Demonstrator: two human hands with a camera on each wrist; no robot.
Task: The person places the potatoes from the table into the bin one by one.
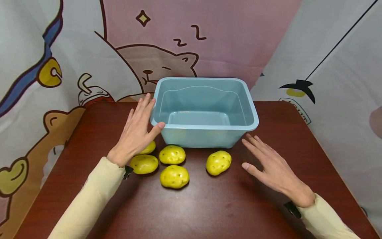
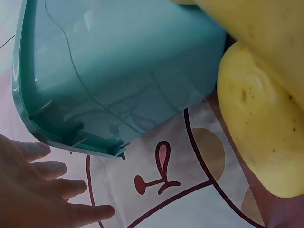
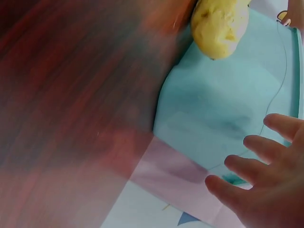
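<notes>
While the left hand (image 1: pixel 135 131) and right hand (image 1: pixel 273 169) hung outstretched, empty, beside a blue tub (image 1: pixel 194 137), it looked light and stiff, best gripped by its end rims (image 1: pixel 251 104)

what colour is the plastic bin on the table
The bin is light blue, slightly greenish; it shows best in the head view.

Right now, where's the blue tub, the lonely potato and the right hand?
Blue tub (image 1: pixel 197 138), head view: front wall.
Lonely potato (image 1: pixel 219 163), head view: middle of its top.
Right hand (image 1: pixel 272 168), head view: its back.
</notes>
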